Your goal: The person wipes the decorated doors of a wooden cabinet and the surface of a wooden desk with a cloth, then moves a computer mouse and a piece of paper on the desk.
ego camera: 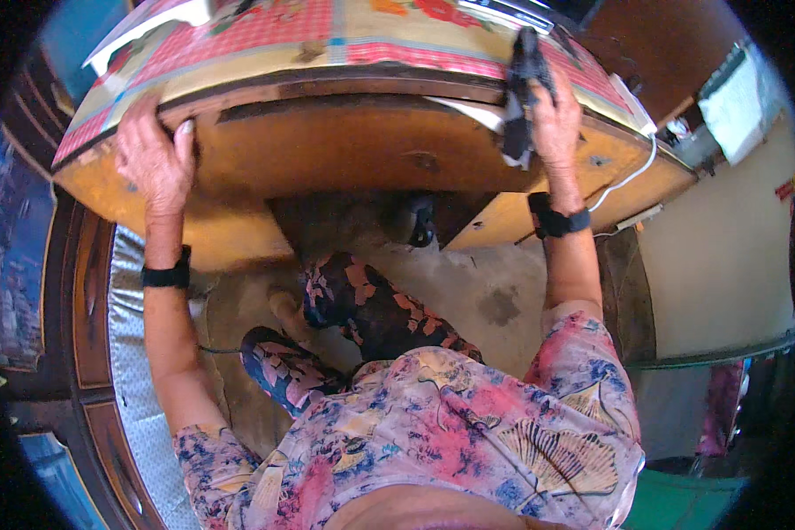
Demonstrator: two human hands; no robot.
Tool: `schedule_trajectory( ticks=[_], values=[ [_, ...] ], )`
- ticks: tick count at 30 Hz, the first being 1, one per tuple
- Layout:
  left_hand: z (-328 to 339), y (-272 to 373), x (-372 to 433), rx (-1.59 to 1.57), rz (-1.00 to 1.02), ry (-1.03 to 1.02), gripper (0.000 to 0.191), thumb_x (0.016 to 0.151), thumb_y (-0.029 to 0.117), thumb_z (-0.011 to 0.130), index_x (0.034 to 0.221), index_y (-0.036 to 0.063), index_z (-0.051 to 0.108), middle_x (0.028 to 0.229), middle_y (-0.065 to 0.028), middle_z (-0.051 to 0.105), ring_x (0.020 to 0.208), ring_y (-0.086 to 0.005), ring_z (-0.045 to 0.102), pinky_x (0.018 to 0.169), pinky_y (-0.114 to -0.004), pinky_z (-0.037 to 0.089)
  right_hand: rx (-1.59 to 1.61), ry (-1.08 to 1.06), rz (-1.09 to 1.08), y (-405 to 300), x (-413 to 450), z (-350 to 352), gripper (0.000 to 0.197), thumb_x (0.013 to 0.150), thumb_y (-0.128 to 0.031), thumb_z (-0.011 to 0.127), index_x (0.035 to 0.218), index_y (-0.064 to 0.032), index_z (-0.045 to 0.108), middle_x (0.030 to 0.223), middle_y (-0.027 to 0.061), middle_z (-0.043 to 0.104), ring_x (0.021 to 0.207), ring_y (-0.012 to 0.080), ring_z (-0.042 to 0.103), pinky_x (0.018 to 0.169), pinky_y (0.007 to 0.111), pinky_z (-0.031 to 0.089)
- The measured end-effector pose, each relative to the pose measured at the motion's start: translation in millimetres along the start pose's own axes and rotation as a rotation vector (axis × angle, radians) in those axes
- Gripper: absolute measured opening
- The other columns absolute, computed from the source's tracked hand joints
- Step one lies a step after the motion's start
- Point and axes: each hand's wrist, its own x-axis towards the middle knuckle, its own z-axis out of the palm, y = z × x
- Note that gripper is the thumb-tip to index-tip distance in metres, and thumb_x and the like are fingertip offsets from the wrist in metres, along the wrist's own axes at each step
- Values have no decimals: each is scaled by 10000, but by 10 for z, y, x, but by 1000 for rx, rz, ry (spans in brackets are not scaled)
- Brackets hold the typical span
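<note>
My left hand (156,149) rests at the front edge of a wooden desk, its thumb apart from the fingers and nothing visible in its grasp. At the desk's right front, my right hand (556,126) has its fingers around a dark, crumpled cloth-like bundle (527,73), blurred, with pale bits at its lower end. A white sheet-like piece (467,112) sticks out at the desk edge beside that bundle. The desk top bears a red and yellow patterned tablecloth (265,43). Both wrists wear black bands.
A white cable (629,179) hangs from a white device at the desk's right edge. Under the desk stands a dark object (423,222). Dark wooden cabinet doors (93,298) are at the left, beside a pale patterned cloth (139,397). A green-edged surface (715,358) lies at the right.
</note>
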Motion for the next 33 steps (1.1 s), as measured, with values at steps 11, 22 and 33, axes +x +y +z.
schedule_trajectory(
  ticks=[11,22,33],
  values=[
    [148,-111,-12,38,61,44,570,950,532,416,1290,86,513,1278,-129,553,1238,-304,471,1044,-458,311,608,-115,340,272,154,-141,318,877,-47,561,1178,-87,657,959,109,656,958,158,588,839,302,465],
    [267,-6,-4,113,87,75,502,953,482,427,1295,124,509,1306,-77,541,1251,-270,462,1026,-445,329,-762,-621,70,2157,665,-1271,520,914,-424,417,1383,-210,486,1381,179,506,1265,379,476,1072,473,361],
    [210,-116,-15,115,4,-1,474,933,426,488,1304,133,513,1327,-74,523,1283,-262,436,1032,-467,290,-452,-613,91,779,706,-874,546,889,-318,566,1407,-180,462,1229,202,613,1146,349,581,1003,407,433]
  ],
)
